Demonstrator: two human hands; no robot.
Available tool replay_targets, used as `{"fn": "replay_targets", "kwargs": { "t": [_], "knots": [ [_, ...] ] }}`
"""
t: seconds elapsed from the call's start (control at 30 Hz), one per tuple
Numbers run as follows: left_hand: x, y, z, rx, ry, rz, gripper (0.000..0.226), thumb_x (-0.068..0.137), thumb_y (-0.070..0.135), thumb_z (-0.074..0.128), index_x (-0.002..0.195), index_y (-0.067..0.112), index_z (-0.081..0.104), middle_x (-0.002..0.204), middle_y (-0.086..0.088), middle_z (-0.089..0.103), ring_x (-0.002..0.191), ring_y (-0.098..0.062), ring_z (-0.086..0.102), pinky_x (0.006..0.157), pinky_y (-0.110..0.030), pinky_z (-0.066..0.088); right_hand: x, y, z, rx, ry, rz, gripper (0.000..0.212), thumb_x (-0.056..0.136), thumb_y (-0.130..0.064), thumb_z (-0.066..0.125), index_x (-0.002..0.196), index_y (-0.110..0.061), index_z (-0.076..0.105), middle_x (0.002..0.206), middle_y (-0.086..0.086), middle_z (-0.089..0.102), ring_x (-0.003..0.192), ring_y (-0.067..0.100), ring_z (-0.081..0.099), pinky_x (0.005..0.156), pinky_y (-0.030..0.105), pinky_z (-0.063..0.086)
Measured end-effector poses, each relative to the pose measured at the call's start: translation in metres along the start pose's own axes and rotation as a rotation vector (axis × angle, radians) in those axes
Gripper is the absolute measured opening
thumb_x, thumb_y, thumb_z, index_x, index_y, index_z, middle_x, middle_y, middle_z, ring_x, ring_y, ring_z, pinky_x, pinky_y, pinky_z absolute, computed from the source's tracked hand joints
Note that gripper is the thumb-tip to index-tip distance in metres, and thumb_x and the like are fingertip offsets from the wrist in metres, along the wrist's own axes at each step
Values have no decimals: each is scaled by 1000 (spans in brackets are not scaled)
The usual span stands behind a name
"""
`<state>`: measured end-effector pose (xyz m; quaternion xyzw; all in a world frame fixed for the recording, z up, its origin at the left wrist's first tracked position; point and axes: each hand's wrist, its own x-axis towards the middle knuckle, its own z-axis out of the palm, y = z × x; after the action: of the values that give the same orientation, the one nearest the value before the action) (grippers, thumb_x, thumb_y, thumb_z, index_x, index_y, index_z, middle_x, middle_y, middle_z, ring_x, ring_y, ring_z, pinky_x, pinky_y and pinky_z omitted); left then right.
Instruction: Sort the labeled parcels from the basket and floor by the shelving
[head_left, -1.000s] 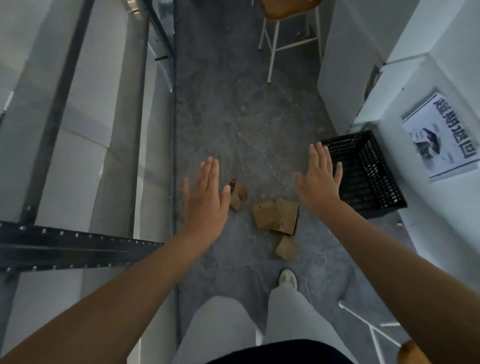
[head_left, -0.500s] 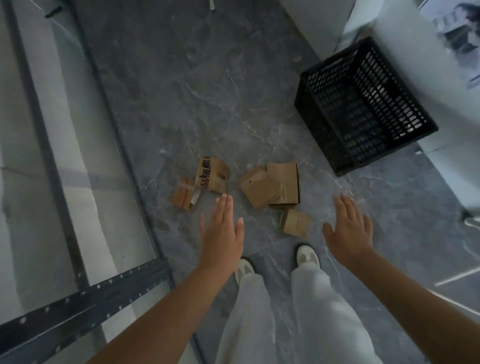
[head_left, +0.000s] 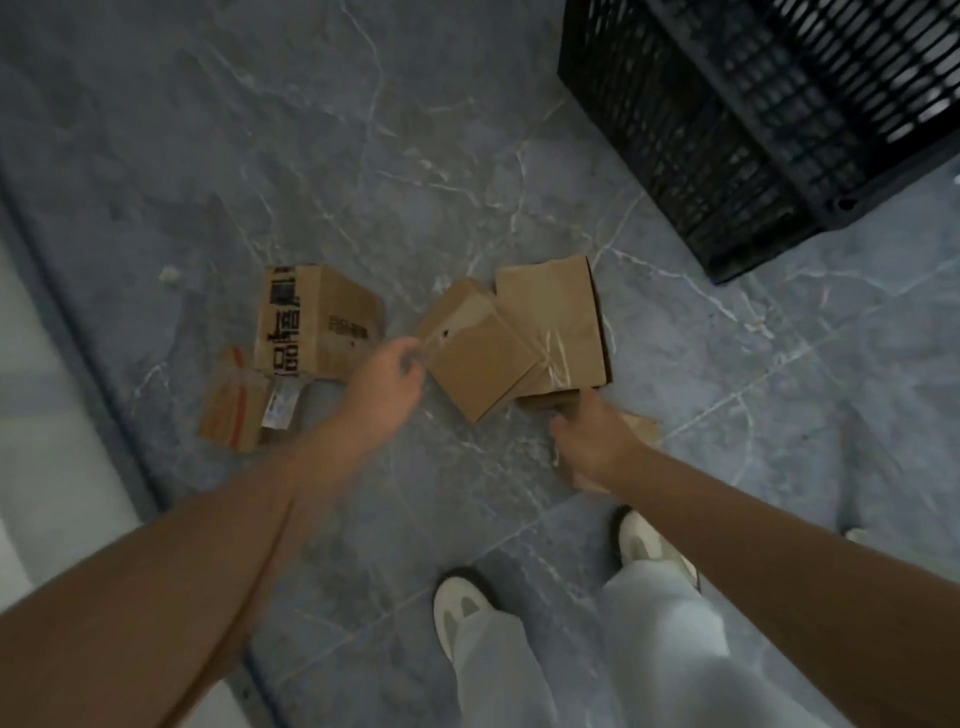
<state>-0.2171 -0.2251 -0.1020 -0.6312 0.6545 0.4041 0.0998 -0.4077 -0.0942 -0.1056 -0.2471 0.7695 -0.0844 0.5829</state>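
Reaching down with both hands to cardboard parcels scattered on the grey floor (head_left: 363, 156), near-left of the black basket (head_left: 753, 130).

Meeting the left corner of the tilted flat parcel (head_left: 478, 358) with the left hand (head_left: 387, 376), fingers curled in and close together; too blurred to tell pinching from mere touching. Lying diamond-wise, long axis from far-left to near-right, overlapping the taped parcel (head_left: 556, 317), itself lengthwise almost straight away from the feet. Coming to that one's near edge with the right hand (head_left: 592, 441), back upward, fingers bent down into shadow; cannot tell whether gripping. Half covering a small parcel (head_left: 644, 428) with the right wrist. Further left, well apart from both hands: a printed box (head_left: 317, 322) touching an orange-taped box (head_left: 234, 410).
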Motion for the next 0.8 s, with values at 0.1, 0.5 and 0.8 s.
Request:
{"fn": "replay_targets", "kwargs": {
  "t": [0.1, 0.5, 0.8],
  "knots": [
    [67, 3, 10, -63, 91, -17, 40, 104, 26, 44, 140, 11, 49, 142, -8, 52, 126, -23, 50, 97, -31, 38, 41, -10, 4, 122, -58, 89, 36, 99, -15, 47, 127, 6, 53, 112, 13, 58, 100, 28, 57, 90, 39, 48],
    [62, 24, 39, -453, 85, -213, 57, 103, 52, 26, 135, 16, 56, 135, -7, 58, 124, -25, 53, 102, -34, 43, 34, -18, -23, 686, -141, 189, 47, 89, 0, 46, 134, -12, 53, 139, 13, 54, 127, 28, 51, 105, 35, 44],
    [-99, 80, -98, -1003, 68, -324, 21, 100, 36, 52, 100, 19, 64, 96, 2, 70, 91, -12, 67, 72, -24, 53, -153, -112, -103, 677, -54, 71, 63, 95, -53, 52, 136, -6, 45, 140, 10, 50, 120, 34, 57, 95, 47, 53]
  ]
}}
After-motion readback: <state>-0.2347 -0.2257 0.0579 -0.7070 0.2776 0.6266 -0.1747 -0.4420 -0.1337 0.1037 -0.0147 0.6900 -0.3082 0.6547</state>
